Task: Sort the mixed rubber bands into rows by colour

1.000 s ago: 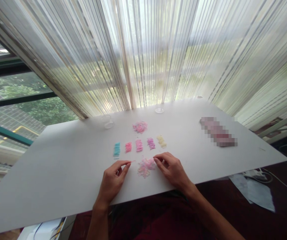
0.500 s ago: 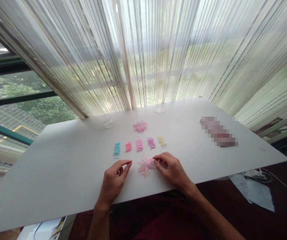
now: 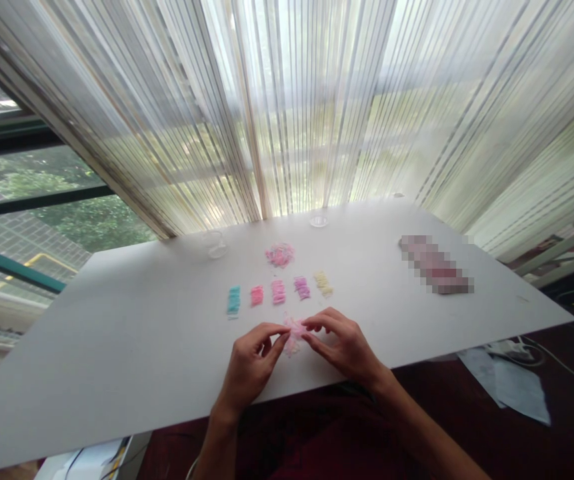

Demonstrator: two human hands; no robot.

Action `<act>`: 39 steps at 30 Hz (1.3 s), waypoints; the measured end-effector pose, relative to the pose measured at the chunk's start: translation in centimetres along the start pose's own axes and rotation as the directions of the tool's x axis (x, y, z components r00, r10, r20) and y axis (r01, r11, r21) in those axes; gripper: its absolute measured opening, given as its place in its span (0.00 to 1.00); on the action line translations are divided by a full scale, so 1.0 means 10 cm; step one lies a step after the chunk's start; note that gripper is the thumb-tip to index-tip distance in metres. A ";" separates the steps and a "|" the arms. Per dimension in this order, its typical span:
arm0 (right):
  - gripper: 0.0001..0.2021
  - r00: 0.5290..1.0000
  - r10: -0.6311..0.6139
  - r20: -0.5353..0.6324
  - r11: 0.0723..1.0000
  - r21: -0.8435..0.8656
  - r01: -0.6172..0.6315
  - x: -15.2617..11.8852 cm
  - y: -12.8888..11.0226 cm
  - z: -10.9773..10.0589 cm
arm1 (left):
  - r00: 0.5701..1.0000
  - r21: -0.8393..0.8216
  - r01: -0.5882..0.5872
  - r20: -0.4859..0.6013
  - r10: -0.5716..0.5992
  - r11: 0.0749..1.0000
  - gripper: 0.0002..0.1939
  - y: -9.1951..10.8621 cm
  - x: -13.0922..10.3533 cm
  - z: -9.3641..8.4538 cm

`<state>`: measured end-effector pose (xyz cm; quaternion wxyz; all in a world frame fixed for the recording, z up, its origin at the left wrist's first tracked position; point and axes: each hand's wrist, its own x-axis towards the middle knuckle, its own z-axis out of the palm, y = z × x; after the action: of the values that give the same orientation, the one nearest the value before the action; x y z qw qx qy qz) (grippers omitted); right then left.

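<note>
Nearest: on the white table [image 3: 117,347], close to its front edge, left hand [image 3: 253,357] at the left side of the near pile of pastel strips [image 3: 293,348]. Thumb and forefinger tips almost meeting; cannot tell whether pinched on a strip. Opposite, right hand [image 3: 344,341] at the pile's right side, thumb and forefinger narrowly parted; cannot tell what, if anything, between them. Pile partly hidden behind fingers.

Just beyond, in a row, left to right: teal bundle [image 3: 234,300], coral bundle [image 3: 257,295], pink bundle [image 3: 279,291], violet bundle [image 3: 302,288], pale yellow bundle [image 3: 323,284]. Behind, far pile [image 3: 280,255], mixed pastels. Well off to the right, pixelated object [image 3: 437,267]. Farther: clear container [image 3: 215,245], clear dish [image 3: 319,220], then striped sheer curtain [image 3: 317,113].
</note>
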<state>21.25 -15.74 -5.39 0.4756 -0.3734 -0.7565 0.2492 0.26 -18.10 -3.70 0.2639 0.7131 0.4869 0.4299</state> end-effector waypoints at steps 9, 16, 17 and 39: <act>0.05 1.000 -0.020 0.001 1.000 -0.021 0.020 0.02 -0.01 0.00 | 0.999 0.070 0.048 0.017 -0.049 0.996 0.09 -0.02 0.01 0.02; 0.03 1.000 -0.023 -0.009 1.000 -0.005 0.023 0.01 0.01 0.01 | 0.999 0.102 0.028 0.027 -0.031 0.994 0.08 -0.01 0.00 0.01; 0.03 1.000 -0.025 -0.011 1.000 -0.003 0.025 0.01 0.01 0.01 | 0.999 0.108 0.028 0.033 -0.032 0.994 0.09 -0.02 0.00 0.01; 0.04 1.000 -0.012 -0.018 1.000 -0.018 0.012 0.01 0.01 0.02 | 0.995 0.132 0.010 0.100 -0.023 0.991 0.09 -0.04 0.03 0.03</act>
<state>21.09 -15.62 -5.51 0.4804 -0.3754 -0.7566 0.2364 0.43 -17.64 -4.07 0.2443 0.7457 0.5061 0.3579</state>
